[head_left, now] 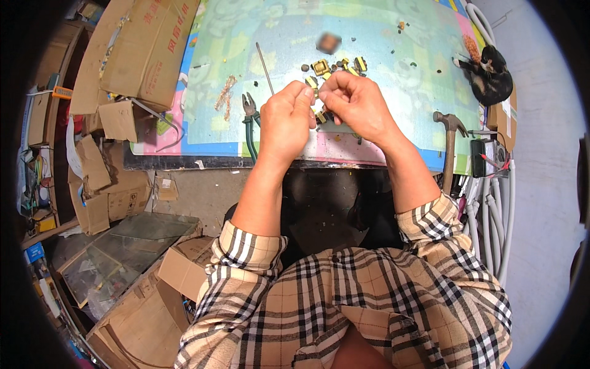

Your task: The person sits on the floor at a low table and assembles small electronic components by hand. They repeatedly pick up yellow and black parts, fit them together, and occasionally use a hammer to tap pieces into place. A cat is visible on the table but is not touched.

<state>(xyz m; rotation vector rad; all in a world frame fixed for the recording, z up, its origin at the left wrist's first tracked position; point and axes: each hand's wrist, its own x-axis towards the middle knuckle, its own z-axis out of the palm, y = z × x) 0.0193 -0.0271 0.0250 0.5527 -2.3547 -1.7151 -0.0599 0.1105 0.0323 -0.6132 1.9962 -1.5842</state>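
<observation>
The left hand (287, 120) and the right hand (358, 107) met over the near part of the worktop (227, 40), which wore a glossy, cartoon-printed cover in pale green, blue and pink. Each grip was narrow, thumb close to curled fingers; whether either pinched something was hidden, so I could not tell. Small yellow-and-black blocks (360, 63) lay just beyond and between the fingers, their edges squared, among crumbs of dark material. Near them sat a yellow frame (321, 67) — squarish, hollow-looking — and, farther off, a brown block (329, 42), too blurred to make out.

Left of the hands lay pliers (250, 126) with dull metal jaws and smooth green handles, a thin straight metal rod (265, 66), and a crinkled tangle of copper-coloured wire (225, 99). At the right edge rested a hammer (450, 144), its steel head worn, its wooden handle pointing toward the person. A furry black-and-white cat (493, 80) curled beyond it, beside a coppery bundle (471, 48). A large, stiff cardboard box (147, 55) stood at the left — flaps open, surface matte brown.
</observation>
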